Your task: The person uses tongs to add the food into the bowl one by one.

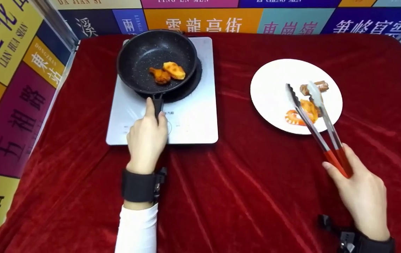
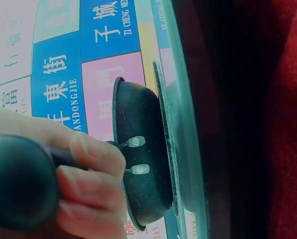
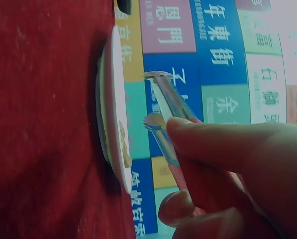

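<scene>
My left hand [image 1: 148,135] grips the black handle [image 1: 157,105] of a frying pan [image 1: 140,66], its index finger stretched along the top. In the pan lie a browned drumstick [image 1: 160,76] and a yellow-brown oval piece of food [image 1: 174,70]. My right hand [image 1: 363,189] holds metal tongs [image 1: 330,135] by their red grips, arms spread apart. The tong tips hang over a white plate [image 1: 269,91] with nothing between them. On that plate are a brown sausage-like roll [image 1: 321,86], an orange shrimp [image 1: 294,118] and a golden piece [image 1: 308,108], partly hidden by the tongs.
The pan stands on a silver induction cooker [image 1: 197,123] at the left. A dark red cloth [image 1: 232,182] covers the table. Printed panels [image 1: 204,21] with large characters rise along the back and the left side.
</scene>
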The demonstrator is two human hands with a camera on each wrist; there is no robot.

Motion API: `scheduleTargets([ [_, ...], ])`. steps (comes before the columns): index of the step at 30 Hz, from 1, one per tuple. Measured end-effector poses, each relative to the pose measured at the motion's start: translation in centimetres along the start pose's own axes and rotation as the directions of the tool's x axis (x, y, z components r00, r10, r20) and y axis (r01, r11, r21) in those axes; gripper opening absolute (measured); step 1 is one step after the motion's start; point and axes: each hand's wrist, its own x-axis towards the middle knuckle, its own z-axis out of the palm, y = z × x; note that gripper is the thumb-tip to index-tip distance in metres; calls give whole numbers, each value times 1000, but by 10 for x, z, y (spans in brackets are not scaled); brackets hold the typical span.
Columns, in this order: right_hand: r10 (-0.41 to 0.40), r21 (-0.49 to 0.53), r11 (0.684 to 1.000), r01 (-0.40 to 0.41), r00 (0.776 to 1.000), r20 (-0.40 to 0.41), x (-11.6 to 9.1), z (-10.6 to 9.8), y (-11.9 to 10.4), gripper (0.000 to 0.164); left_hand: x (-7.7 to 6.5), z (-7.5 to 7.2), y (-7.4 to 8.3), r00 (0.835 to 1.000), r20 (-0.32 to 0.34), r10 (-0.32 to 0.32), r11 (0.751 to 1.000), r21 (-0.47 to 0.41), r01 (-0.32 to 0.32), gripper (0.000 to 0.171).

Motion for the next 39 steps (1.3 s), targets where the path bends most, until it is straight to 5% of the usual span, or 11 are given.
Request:
scheduleTargets([
  [15,66,-44,997,-63,994,85,2,-3,18,65,0,3,1,1000,-5,-15,1000,-18,15,56],
  [39,30,-85,996,-24,997,75,-4,-2,16,57,0,3,2,1000,7,-14,1000,5,14,57],
])
